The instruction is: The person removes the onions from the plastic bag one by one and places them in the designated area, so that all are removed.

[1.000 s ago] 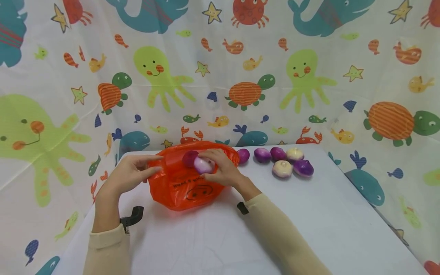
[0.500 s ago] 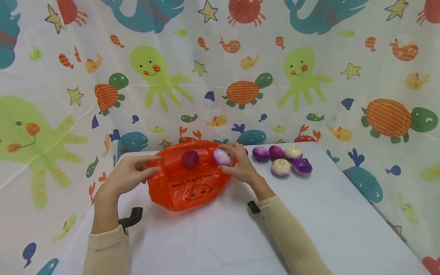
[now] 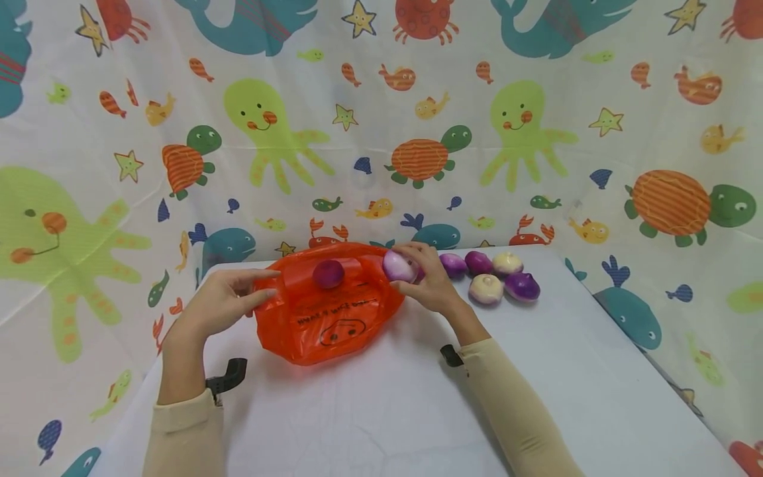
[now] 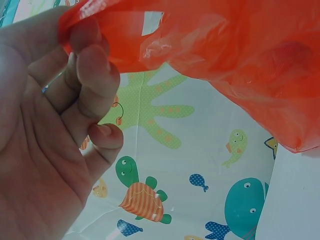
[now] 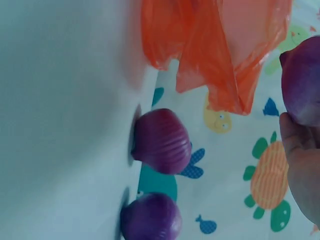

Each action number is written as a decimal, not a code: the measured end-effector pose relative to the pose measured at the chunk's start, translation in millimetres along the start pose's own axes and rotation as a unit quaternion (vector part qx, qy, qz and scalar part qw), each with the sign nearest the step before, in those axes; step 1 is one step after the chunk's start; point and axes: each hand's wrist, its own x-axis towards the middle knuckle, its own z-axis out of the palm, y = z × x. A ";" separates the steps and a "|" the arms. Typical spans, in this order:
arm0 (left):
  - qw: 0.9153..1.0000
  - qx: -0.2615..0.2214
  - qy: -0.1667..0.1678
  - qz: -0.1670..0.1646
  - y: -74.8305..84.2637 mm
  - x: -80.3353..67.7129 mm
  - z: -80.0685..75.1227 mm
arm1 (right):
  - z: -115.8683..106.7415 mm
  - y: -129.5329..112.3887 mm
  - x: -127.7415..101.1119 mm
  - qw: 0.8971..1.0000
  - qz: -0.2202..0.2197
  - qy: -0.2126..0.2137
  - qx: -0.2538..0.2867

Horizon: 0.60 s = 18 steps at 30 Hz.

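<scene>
An orange plastic bag (image 3: 322, 318) lies open on the white table (image 3: 381, 411). My left hand (image 3: 262, 291) pinches its left rim; in the left wrist view the fingers (image 4: 90, 65) are curled on the bag's edge (image 4: 240, 50). A dark purple onion (image 3: 329, 273) sits in the bag. At the bag's right rim my right hand (image 3: 408, 275) grips a purple-and-white onion (image 3: 398, 266), also seen in the right wrist view as the held onion (image 5: 302, 82) beside the bag (image 5: 215, 50).
Several purple and white onions (image 3: 485, 289) lie in a cluster on the table right of the hand; two onions (image 5: 162, 141) show in the right wrist view. A sea-animal curtain (image 3: 381, 132) surrounds the table on three sides.
My right hand has carried the purple-and-white onion rightward from above the bag's middle to its right rim. The left hand and the dark onion have stayed put.
</scene>
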 end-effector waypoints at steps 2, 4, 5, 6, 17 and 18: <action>1.000 0.000 -0.001 -0.002 0.7 -0.1 -0.2 | -2.5 0.5 0.1 1.000 0.004 0.000 -0.005; 1.000 -0.002 -0.003 -0.002 1.1 -0.2 -0.2 | -5.7 1.2 0.2 1.000 0.007 -0.003 -0.010; 1.000 -0.002 -0.003 -0.002 1.2 -0.2 -0.1 | -7.7 1.8 0.3 1.000 0.008 -0.003 -0.012; 1.000 -0.002 -0.004 -0.001 1.2 -0.2 0.0 | -9.8 2.8 0.2 1.000 0.010 -0.003 -0.016; 1.000 0.008 0.005 0.009 0.2 -0.7 -0.1 | -33.3 16.0 -2.5 0.998 0.039 0.013 -0.051; 1.000 0.008 0.005 0.010 0.4 -0.8 -0.2 | -34.5 15.8 -2.5 0.998 0.039 0.014 -0.051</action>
